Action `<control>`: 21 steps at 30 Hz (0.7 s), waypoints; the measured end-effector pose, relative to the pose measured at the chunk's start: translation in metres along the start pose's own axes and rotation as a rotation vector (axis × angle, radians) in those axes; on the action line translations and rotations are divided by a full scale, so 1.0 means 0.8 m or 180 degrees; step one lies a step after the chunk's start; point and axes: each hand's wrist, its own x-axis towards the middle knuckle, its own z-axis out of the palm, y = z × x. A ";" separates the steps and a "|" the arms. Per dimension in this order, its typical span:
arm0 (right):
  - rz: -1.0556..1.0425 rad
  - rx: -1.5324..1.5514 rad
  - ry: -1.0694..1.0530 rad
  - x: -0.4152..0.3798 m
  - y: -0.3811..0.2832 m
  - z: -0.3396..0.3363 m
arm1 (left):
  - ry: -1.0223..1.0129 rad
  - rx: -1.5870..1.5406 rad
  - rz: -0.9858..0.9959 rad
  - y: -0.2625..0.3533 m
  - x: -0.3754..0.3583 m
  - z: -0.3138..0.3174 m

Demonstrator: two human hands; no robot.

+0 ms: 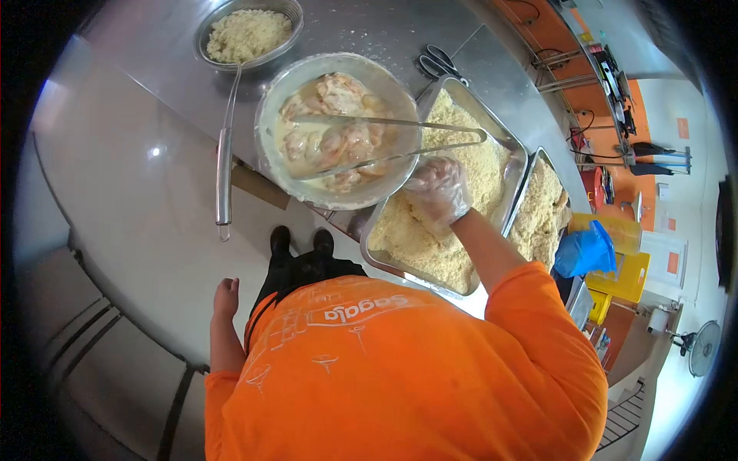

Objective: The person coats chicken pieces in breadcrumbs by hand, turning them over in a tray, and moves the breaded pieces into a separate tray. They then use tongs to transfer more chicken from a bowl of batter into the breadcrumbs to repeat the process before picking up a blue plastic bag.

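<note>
My right hand [438,192], in a clear plastic glove, reaches down into a steel tray [516,157] filled with breadcrumbs [419,242]. Its fingers curl into the crumbs, and anything under them is hidden. Just left of the hand stands a large steel bowl [265,115] of pale battered pieces [327,138]. Metal tongs [384,138] lie across the bowl, their tips near my gloved hand. My left hand [225,296] is bare and hangs beside my hip, away from the counter, holding nothing.
A second tray [542,207] of breaded pieces sits to the right, with a blue glove [584,250] at its near end. A long-handled strainer [246,34] of crumbs and scissors [440,61] lie on the steel counter [369,31]. Shelves stand at far right.
</note>
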 end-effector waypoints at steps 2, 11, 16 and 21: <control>0.0144 -0.0159 0.0731 -0.010 0.003 0.016 | 0.0051 -0.0042 -0.0068 -0.016 -0.004 0.004; -0.0497 0.0393 -0.1437 -0.039 -0.071 -0.063 | 0.0007 -0.0073 -0.0234 -0.073 0.017 0.007; -0.0789 0.0176 0.0375 -0.137 -0.021 0.018 | -0.0254 0.0294 -0.0156 -0.020 0.004 -0.017; -0.0241 -0.0189 0.0811 -0.192 0.004 0.040 | -0.0178 0.0379 0.0079 -0.034 0.023 -0.016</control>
